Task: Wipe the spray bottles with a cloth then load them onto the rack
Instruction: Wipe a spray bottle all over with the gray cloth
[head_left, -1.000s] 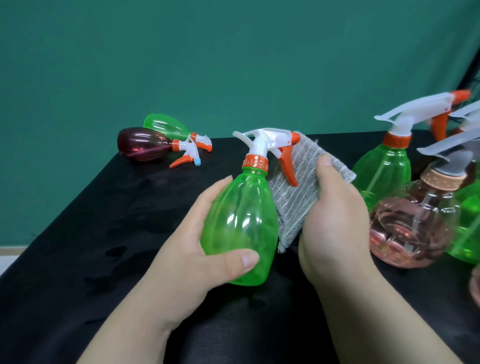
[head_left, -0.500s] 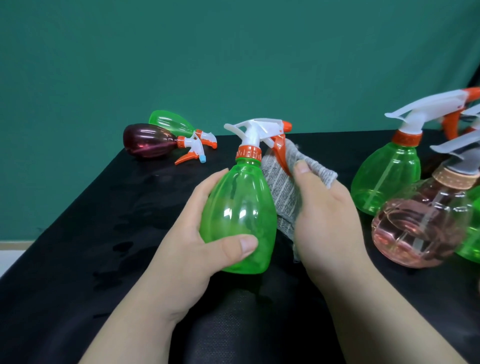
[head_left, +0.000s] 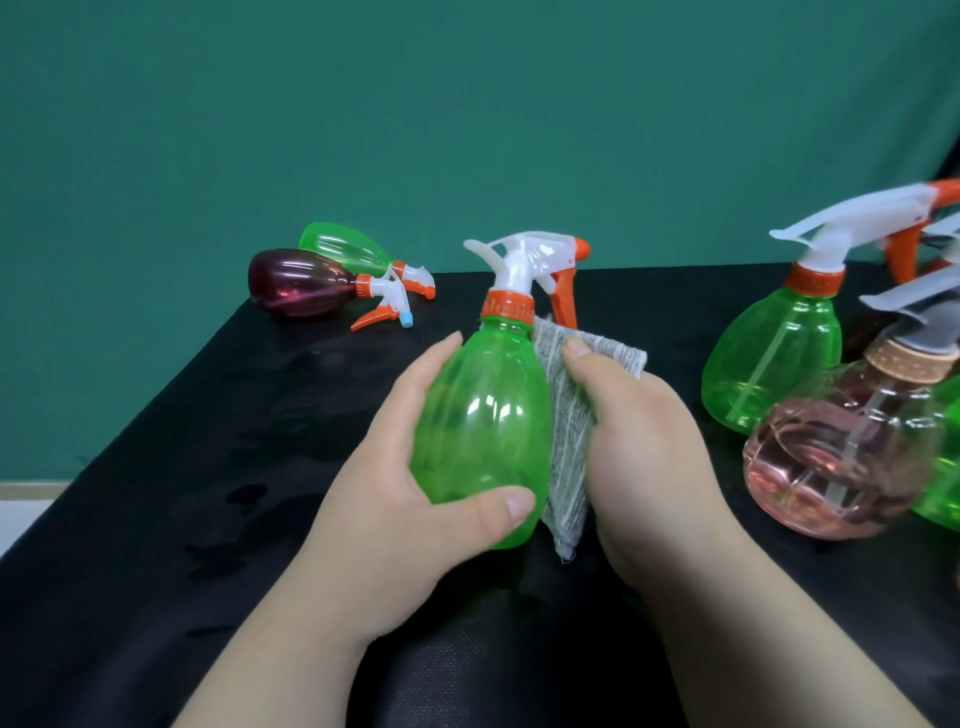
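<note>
Over the middle of the black table (head_left: 156, 519), as seen from the head camera, a green spray bottle (head_left: 483, 431) with a white head and an orange trigger is held upright. It is gripped by the left hand (head_left: 384, 509), whose thumb is curled across the lower front of the body while the fingers are wrapped round the far side. A grey cloth (head_left: 566, 415) is pressed against the bottle's right flank by the right hand (head_left: 644, 457), whose fingers are curled over the cloth's upper edge; the cloth's lower corner hangs close to the table. Whether the bottle's base touches the table cannot be told. At the far left corner two bottles are laid on their sides, touching: a dark red bottle (head_left: 296, 283) in front and a lying green bottle (head_left: 343, 249) behind it. Near the right edge a standing green bottle (head_left: 774, 358) is seen upright, with a pink bottle (head_left: 841, 457) just in front of it.
</note>
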